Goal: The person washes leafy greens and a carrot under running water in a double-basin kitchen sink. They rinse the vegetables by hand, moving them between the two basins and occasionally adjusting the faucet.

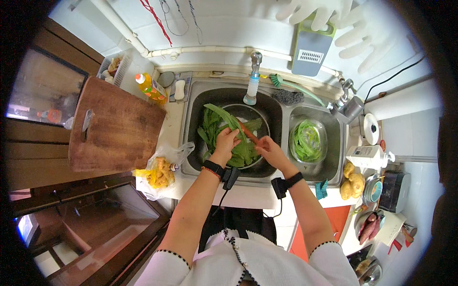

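My left hand (pixel 225 143) is over the large left sink basin (pixel 272 107), its fingers pinching a long green leaf (pixel 223 113). To its right, my right hand (pixel 268 147) has its fingertips around the lower end of what looks like a slim orange carrot (pixel 247 131), which slants across the leaves. Beneath both hands, a round metal bowl (pixel 267 125) holds a heap of leafy greens (pixel 211 125). In the smaller right basin (pixel 332 143), a clear container (pixel 325 141) is filled with more green leaves (pixel 304 141).
A faucet (pixel 253 82) juts over the left basin. A wooden cutting board (pixel 118 128) leans at left, above a plastic bag of ginger (pixel 162 173). A dish brush (pixel 286 84) and dark scrubber (pixel 288 96) lie behind the basins. Potatoes (pixel 353 182) and a pump bottle (pixel 366 156) stand at right.
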A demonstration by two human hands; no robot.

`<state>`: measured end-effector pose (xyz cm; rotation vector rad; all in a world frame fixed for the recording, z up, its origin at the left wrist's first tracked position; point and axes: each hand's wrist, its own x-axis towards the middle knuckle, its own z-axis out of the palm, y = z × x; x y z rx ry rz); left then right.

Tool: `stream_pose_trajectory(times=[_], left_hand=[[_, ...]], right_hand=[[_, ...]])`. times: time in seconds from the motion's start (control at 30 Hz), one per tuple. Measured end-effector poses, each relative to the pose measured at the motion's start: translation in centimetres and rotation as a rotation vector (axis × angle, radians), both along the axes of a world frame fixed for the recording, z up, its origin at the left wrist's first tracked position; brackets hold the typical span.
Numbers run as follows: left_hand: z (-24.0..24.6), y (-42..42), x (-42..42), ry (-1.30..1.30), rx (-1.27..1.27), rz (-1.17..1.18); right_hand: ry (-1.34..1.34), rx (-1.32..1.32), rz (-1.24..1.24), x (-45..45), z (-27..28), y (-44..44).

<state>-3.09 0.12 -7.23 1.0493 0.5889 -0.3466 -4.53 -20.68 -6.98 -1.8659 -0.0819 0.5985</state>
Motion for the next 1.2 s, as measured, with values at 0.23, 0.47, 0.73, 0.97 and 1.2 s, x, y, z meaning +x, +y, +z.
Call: stream_pose_trajectory(times=[0.23, 0.47, 0.73, 0.97, 1.2], left_hand=[[-0.5, 0.0, 0.8, 0.075, -0.027, 0.065], [-1.4, 1.5, 1.8, 0.097, 0.099, 0.08], [-4.5, 2.7, -2.0, 0.244, 0.151, 0.076], [-4.3, 4.2, -4.0, 0.219, 0.097, 0.112], [-3.5, 6.3, -4.5, 0.203, 0.243, 0.091]], right_hand=[[-0.23, -0.108, 0.054, 2.4, -4.2, 4.8], [-0.154, -0.342, 0.017, 6.0, -6.7, 5.9], [-0.093, -0.731, 0.353, 9.3, -12.3, 7.8], [-0.134, -0.729, 0.436, 8.0, -12.0, 8.4], [-0.104, -0.593, 0.271, 8.2, -12.9, 8.7]])
